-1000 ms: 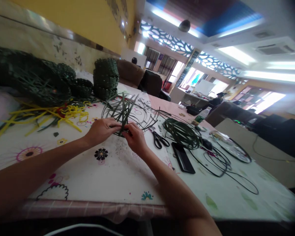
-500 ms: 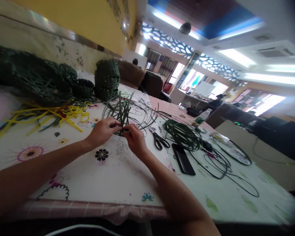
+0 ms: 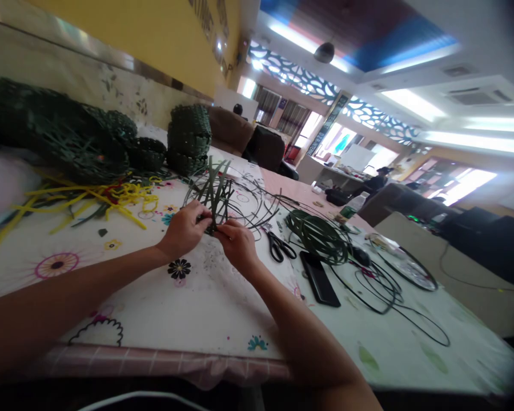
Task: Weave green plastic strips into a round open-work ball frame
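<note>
Dark green flat strips (image 3: pixel 216 191) cross each other and fan upward from a small woven part on the table. My left hand (image 3: pixel 184 231) is closed, pinching the strips from the left with thumb and fingers. From the right, my right hand (image 3: pixel 236 242) pinches the base of the same strips, close beside the left fingertips. The fingers hide most of the crossing point. Behind the hands, long loose strips curve in wide loops over the flowered cloth. Black-handled scissors (image 3: pixel 278 246) lie just right of my right hand.
A green strip coil (image 3: pixel 317 234), a black phone (image 3: pixel 320 278) and a plastic bottle (image 3: pixel 354 204) lie or stand to the right. Yellow strips (image 3: pixel 89 197) lie at left, before woven green baskets (image 3: pixel 189 137). The table's front edge (image 3: pixel 167 361) is near me. A person (image 3: pixel 379 178) sits far back.
My fingers have shifted slightly at the base of the strips, the right hand's fingers lying flatter. The view has moved a little. Both hands stay on the strips.
</note>
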Demonstrator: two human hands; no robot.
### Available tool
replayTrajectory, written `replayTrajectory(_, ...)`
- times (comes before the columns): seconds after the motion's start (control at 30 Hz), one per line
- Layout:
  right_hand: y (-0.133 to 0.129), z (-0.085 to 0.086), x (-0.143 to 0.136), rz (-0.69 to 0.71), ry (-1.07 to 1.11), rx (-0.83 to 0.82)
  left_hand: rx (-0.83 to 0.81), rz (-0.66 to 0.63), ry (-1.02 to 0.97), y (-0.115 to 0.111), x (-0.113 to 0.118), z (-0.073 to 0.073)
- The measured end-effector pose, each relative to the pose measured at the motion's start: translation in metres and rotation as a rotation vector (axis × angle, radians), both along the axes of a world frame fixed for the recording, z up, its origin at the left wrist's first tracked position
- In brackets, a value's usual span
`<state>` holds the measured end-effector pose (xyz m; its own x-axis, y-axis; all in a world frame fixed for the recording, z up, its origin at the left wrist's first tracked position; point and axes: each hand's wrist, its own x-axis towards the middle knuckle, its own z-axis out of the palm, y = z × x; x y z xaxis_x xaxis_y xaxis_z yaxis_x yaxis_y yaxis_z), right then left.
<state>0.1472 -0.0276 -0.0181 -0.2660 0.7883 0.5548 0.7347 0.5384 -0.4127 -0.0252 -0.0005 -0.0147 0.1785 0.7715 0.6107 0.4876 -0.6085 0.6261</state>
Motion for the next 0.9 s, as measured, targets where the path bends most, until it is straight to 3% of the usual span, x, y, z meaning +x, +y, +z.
replayTrajectory(0.2, 0.001, 0.002, 0.005, -0.001, -0.008, 0.054, 0.053, -0.053, -0.021, 0.002, -0.003, 0.004)
replayTrajectory(0.37, 0.013, 0.003, 0.029, 0.078, 0.155, 0.033, 0.272, -0.048, -0.045, 0.01, -0.023, 0.014)
replayTrajectory(0.47, 0.02, 0.006, 0.042, 0.098, 0.239, 0.018, 0.396, -0.049, 0.096, 0.02, -0.032, 0.012)
replayTrajectory(0.57, 0.021, 0.012, 0.048, 0.127, 0.295, 0.002, 0.463, -0.145, 0.257, 0.03, -0.034, 0.004)
replayTrajectory(0.73, 0.014, 0.022, 0.047, 0.172, 0.349, -0.039, 0.436, -0.189, 0.267, 0.031, -0.03, -0.002)
replayTrajectory(0.9, 0.016, 0.021, 0.043, 0.163, 0.328, -0.049, 0.368, -0.223, 0.196, 0.028, -0.028, 0.0)
